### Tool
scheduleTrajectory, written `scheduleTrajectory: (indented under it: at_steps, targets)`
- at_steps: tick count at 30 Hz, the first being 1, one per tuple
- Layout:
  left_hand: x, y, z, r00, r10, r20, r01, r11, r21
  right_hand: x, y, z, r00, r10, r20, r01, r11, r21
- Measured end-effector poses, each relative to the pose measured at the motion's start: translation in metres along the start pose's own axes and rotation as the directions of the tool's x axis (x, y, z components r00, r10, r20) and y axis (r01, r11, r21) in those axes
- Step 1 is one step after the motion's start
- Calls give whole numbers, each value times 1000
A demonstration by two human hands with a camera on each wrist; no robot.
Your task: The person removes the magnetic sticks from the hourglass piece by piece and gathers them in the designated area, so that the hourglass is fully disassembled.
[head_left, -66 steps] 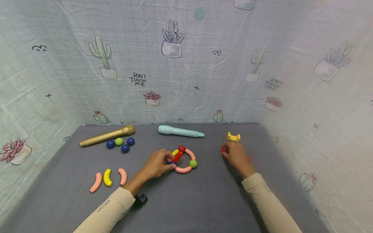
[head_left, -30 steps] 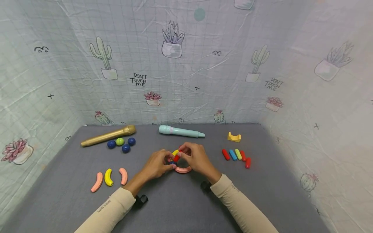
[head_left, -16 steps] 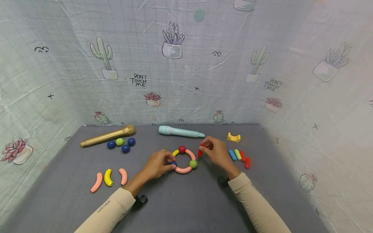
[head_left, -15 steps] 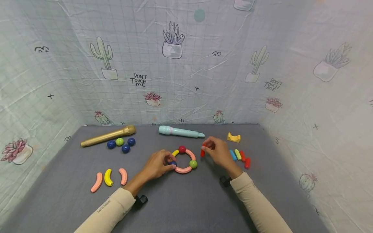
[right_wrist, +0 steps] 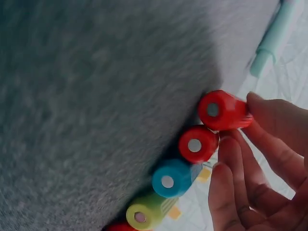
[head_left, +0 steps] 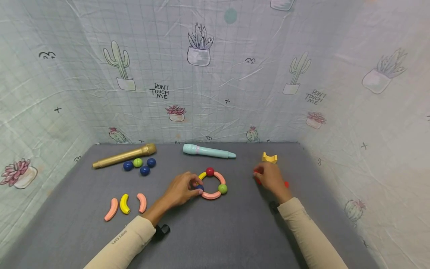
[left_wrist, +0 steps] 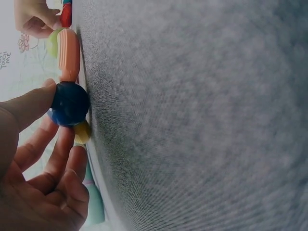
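Observation:
My left hand (head_left: pixel 181 190) pinches a blue ball (left_wrist: pixel 70 104) between thumb and fingers. That ball belongs to a ring on the grey table, with curved pink pieces (head_left: pixel 211 195), a curved yellow piece (head_left: pixel 202 176), a red ball (head_left: pixel 209 172) and a green ball (head_left: pixel 223 188). Over on the right, my right hand (head_left: pixel 271 177) pinches a red magnetic rod (right_wrist: pixel 224 110) by thumb and fingertips. It is at the end of a row, right beside a second red rod (right_wrist: pixel 197 144), then a blue rod (right_wrist: pixel 172 178) and a yellow-green rod (right_wrist: pixel 147 211). In the head view, my hand hides most of this row.
A gold microphone-shaped piece (head_left: pixel 124 156) and a mint one (head_left: pixel 209 151) lie at the back. Loose blue balls (head_left: pixel 145 170) with a green ball (head_left: pixel 137 162) sit at left, curved pieces (head_left: pixel 124 204) nearer. A yellow cradle-shaped block (head_left: pixel 270 158) stands behind my right hand.
My right hand took the red rod that leaned in the ring and carried it right to the row of rods. My left hand has stayed at the blue ball.

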State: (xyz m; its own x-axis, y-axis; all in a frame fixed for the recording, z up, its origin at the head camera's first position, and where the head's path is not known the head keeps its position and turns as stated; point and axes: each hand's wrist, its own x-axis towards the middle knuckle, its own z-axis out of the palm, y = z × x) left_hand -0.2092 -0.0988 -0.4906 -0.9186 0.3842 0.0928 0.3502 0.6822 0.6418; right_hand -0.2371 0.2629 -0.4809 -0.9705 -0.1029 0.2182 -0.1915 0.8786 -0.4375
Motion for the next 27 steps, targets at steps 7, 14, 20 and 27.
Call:
scheduleTrajectory:
  at_steps: [7,14,20,27]
  targets:
    - [1,0,-1,1000,9,-4,-9,1000,5,-2,-20,9,991,-97,-90,93,995,-45]
    - [7,0,-2,1000,20,-13,-20,999,35,-6,-72,22,979,-200,38,187,956,225]
    - [12,1,-3,998,51,-27,-49,998,49,-6,-106,39,911,-331,247,251,919,305]
    - [15,3,-2,996,90,-25,-86,990,109,-6,-120,61,853,-414,318,351,906,236]
